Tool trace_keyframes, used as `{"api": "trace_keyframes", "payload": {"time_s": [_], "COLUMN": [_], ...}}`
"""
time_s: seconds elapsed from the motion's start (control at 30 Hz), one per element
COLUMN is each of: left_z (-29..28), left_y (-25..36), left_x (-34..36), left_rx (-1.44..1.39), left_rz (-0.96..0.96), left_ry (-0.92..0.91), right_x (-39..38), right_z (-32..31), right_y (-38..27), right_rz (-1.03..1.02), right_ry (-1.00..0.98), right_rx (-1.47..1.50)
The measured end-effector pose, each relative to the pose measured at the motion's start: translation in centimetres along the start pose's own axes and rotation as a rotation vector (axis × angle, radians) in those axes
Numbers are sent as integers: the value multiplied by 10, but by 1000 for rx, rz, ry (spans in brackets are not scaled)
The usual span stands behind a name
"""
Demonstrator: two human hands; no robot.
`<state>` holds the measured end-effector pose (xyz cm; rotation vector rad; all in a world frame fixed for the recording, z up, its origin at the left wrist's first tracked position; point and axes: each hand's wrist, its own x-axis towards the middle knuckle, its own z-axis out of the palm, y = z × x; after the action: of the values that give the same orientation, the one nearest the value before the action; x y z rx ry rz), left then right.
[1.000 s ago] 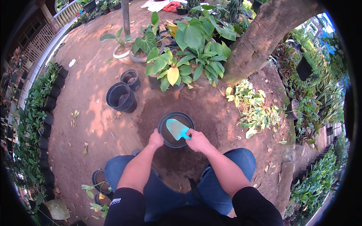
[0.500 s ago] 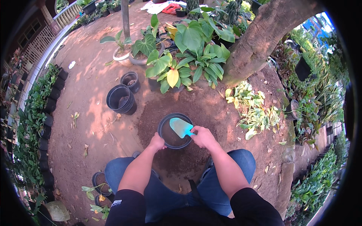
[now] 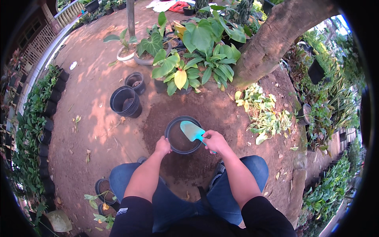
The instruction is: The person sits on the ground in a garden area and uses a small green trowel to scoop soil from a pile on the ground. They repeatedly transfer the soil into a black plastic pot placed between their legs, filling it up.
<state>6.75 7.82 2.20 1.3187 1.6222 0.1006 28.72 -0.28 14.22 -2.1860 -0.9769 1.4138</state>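
Note:
A round black pot (image 3: 178, 144) holds brown soil and stands on dark loose soil between my knees. My left hand (image 3: 163, 145) is closed on the pot's left rim. My right hand (image 3: 214, 142) grips the handle of a turquoise trowel (image 3: 191, 130), whose blade is over the inside of the pot, tip pointing up and left.
Stacked black pots (image 3: 125, 103) and a smaller pot (image 3: 135, 81) stand front-left. Leafy potted plants (image 3: 201, 63) sit ahead beside a leaning tree trunk (image 3: 264, 47). Cut pale leaves (image 3: 268, 118) lie at right. Small pots (image 3: 106, 189) are by my left knee; planter rows (image 3: 49, 110) line the left.
My right hand has shifted right and slightly up with the trowel, moving its blade toward the pot's upper right. My left hand stays at the rim.

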Motion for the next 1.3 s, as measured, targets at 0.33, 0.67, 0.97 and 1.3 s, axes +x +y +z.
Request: {"api": "trace_keyframes", "payload": {"time_s": [0.33, 0.67, 0.97, 1.3], "left_z": [-1, 1, -3, 0], "left_y": [-1, 5, 15, 12], "left_x": [8, -1, 1, -1], "left_rx": [-340, 104, 214, 173], "left_rz": [-266, -148, -103, -59], "left_ry": [-316, -119, 47, 55], "right_x": [-8, 2, -4, 5], "right_z": [19, 32, 37, 28], "right_y": [-11, -1, -6, -5], "right_rz": [-115, -256, -251, -209], "right_ry": [-32, 54, 32, 30], "right_rx": [-105, -316, -378, -297]}}
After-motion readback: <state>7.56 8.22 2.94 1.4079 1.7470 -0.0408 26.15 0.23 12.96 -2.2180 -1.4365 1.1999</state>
